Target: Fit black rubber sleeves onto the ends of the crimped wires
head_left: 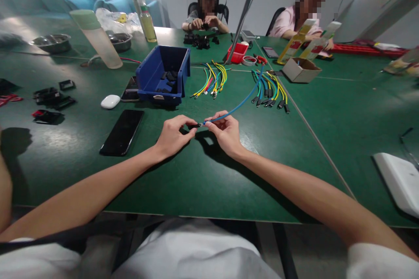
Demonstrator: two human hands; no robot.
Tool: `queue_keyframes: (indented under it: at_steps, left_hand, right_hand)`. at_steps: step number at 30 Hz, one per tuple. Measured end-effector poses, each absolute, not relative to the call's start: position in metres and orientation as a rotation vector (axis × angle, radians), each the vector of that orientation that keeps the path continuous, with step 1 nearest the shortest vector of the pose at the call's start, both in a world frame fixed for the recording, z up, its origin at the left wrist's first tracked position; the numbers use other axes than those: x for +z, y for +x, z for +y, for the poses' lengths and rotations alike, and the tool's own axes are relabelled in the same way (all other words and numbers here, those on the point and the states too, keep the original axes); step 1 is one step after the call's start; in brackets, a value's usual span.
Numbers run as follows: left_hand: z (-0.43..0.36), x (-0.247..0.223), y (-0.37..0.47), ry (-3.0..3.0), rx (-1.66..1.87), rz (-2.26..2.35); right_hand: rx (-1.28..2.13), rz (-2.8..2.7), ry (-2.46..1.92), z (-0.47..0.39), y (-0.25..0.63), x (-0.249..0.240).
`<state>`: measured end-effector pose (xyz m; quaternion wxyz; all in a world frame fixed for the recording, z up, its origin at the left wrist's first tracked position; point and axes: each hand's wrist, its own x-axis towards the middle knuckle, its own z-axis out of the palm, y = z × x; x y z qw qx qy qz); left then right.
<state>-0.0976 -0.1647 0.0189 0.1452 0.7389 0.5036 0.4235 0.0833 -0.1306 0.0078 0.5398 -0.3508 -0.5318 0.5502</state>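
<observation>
My left hand (175,134) pinches a small black cap (194,126) between thumb and fingers. Close against it, my right hand (225,131) grips the end of a blue wire (240,105), whose metal ring terminal (200,125) points at the cap. The wire curves up and to the right. Beyond my hands lies a bunch of yellow, green and blue wires (223,76). Further right, another bunch (273,87) has black caps on its ends. A blue bin (160,95) with black pieces inside stands behind my left hand.
On the green table (183,183) are a black phone (122,133), a white case (110,101), a tilted bottle (101,43), a red box (238,52) and a cardboard box (301,71). A white device (399,183) lies far right. Two people sit across the table.
</observation>
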Motion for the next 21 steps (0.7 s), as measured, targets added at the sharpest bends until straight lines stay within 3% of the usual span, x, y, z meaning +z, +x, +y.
queue_keyframes:
  at_steps: [21]
  left_hand:
    - [-0.1652, 0.0208, -0.0973, 2.144, 1.213, 1.423]
  right_hand:
    - [1.342, -1.243, -0.815, -0.1309, 0.0826, 0.0089]
